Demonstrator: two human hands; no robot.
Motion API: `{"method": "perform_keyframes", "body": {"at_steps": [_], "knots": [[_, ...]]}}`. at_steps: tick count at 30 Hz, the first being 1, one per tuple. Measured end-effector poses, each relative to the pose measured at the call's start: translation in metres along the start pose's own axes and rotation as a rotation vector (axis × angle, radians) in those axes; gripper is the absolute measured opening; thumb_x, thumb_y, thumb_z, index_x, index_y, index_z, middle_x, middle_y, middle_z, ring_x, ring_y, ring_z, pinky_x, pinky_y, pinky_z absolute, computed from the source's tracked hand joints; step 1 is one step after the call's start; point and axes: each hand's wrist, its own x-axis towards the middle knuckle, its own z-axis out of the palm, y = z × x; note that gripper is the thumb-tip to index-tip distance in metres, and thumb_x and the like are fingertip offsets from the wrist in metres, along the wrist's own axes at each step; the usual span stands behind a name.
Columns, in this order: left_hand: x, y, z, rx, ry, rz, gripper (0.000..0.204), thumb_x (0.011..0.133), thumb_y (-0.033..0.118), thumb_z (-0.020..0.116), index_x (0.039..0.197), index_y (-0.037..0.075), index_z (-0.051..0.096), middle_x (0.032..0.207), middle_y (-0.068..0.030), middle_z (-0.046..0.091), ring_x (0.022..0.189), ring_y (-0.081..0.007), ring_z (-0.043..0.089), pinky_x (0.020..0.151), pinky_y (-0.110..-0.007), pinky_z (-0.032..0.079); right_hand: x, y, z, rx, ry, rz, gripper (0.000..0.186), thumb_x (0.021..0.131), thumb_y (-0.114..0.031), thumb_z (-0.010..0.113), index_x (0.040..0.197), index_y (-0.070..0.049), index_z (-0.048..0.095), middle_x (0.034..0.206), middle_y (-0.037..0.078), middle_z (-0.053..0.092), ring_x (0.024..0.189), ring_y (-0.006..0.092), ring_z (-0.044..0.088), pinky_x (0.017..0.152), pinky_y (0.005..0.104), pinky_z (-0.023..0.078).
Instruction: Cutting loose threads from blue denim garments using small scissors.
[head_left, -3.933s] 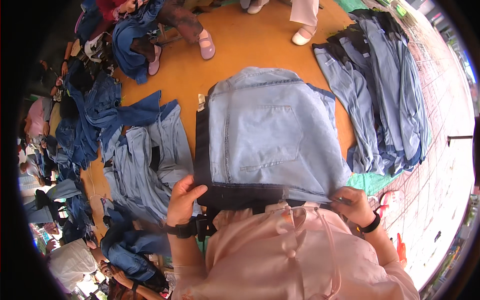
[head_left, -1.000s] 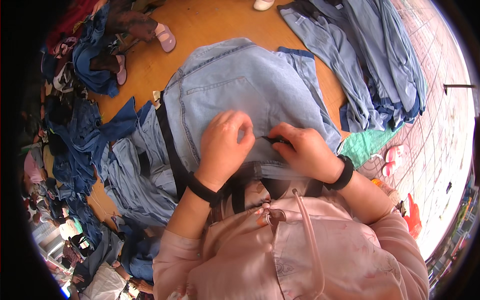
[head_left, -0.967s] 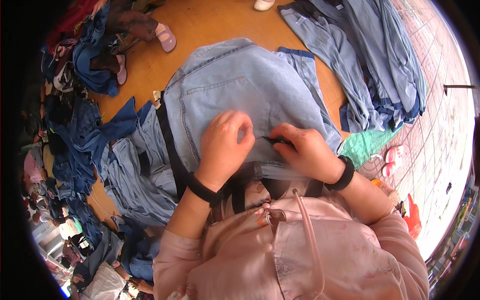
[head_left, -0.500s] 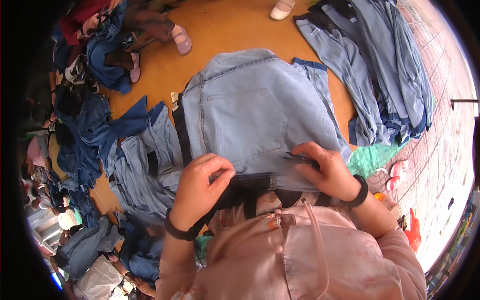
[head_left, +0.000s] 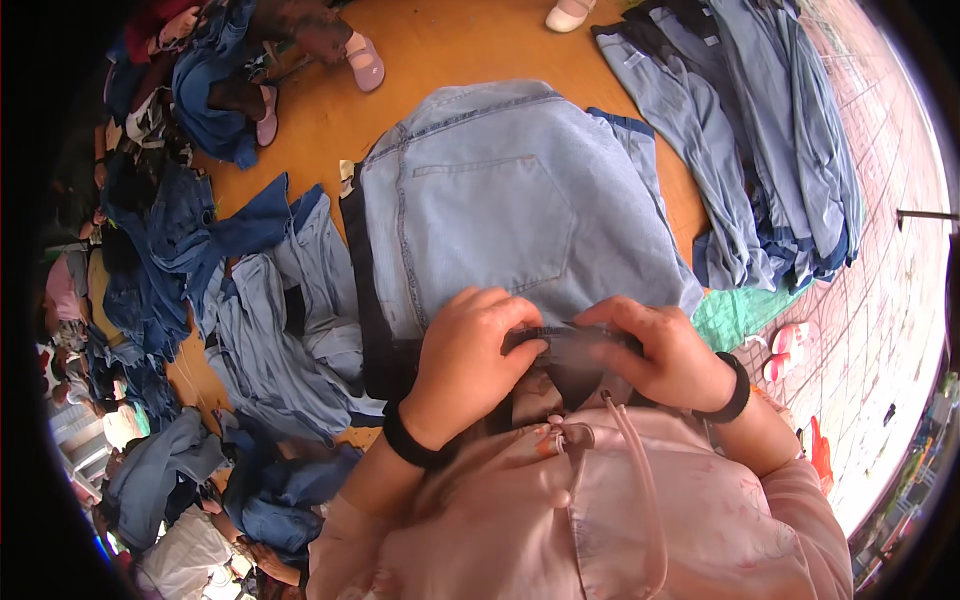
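A pair of light blue jeans (head_left: 490, 220), turned inside out with the pocket's stitched outline showing, lies across my lap and the table in front of me. My left hand (head_left: 468, 355) pinches its near edge, the dark waistband, between thumb and fingers. Close to its right, my right hand (head_left: 660, 350) is curled at the same edge. Motion blurs the space between its thumb and fingers, where a small dark pointed tool showed half a second ago. Its outline is hard to make out now.
Light blue jeans (head_left: 265, 340) lie heaped at the left, with darker denim (head_left: 170, 235) beyond. Another stack of jeans (head_left: 790, 130) hangs at the right edge of the orange-brown table (head_left: 440, 50). Someone's shoe (head_left: 368, 68) and others rest at the far side. Pink sandals (head_left: 790, 350) stand on the tiled floor.
My left hand has slid right along the waistband, closer to my right hand. The right hand stays near its place, its fingertips now blurred. The view has shifted slightly.
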Motion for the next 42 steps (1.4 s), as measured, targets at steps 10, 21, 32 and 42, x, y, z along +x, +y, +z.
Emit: {"method": "perform_keyframes", "body": {"at_steps": [10, 21, 32, 42], "knots": [[-0.003, -0.001, 0.004, -0.176, 0.078, -0.005, 0.014, 0.070, 0.005, 0.073, 0.080, 0.003, 0.063, 0.076, -0.0082, 0.060, 0.077, -0.0246, 0.058, 0.070, -0.035, 0.046, 0.008, 0.003, 0.003, -0.027, -0.079, -0.099, 0.024, 0.086, -0.003, 0.064, 0.110, 0.000, 0.062, 0.094, 0.016, 0.068, 0.085, 0.0280, 0.069, 0.074, 0.0328, 0.052], [0.000, -0.002, 0.001, -0.167, 0.090, -0.006, 0.014, 0.070, 0.006, 0.074, 0.080, 0.002, 0.064, 0.076, -0.0079, 0.060, 0.077, -0.0246, 0.058, 0.071, -0.035, 0.046, 0.012, 0.005, 0.004, 0.059, 0.022, -0.125, 0.022, 0.086, -0.001, 0.063, 0.108, 0.001, 0.063, 0.090, 0.014, 0.068, 0.081, 0.0227, 0.069, 0.071, 0.0299, 0.052], [-0.014, -0.015, -0.042, -0.580, -0.222, -0.020, 0.014, 0.090, 0.011, 0.061, 0.099, 0.004, 0.070, 0.084, -0.0049, 0.068, 0.080, -0.0158, 0.064, 0.073, -0.028, 0.048, 0.004, 0.013, -0.003, 0.087, 0.080, 0.117, 0.027, 0.087, -0.007, 0.065, 0.114, -0.003, 0.061, 0.071, 0.008, 0.062, 0.061, 0.0114, 0.056, 0.059, 0.0272, 0.046], [-0.011, -0.103, -0.057, 0.071, 0.768, -0.325, 0.057, 0.079, 0.008, 0.074, 0.130, 0.001, 0.049, 0.095, -0.0076, 0.065, 0.085, -0.0141, 0.062, 0.076, -0.026, 0.050, 0.016, 0.017, -0.003, 0.018, 0.017, -0.024, 0.033, 0.084, -0.007, 0.070, 0.116, -0.003, 0.063, 0.087, 0.014, 0.068, 0.072, 0.0220, 0.066, 0.067, 0.0300, 0.051]]}}
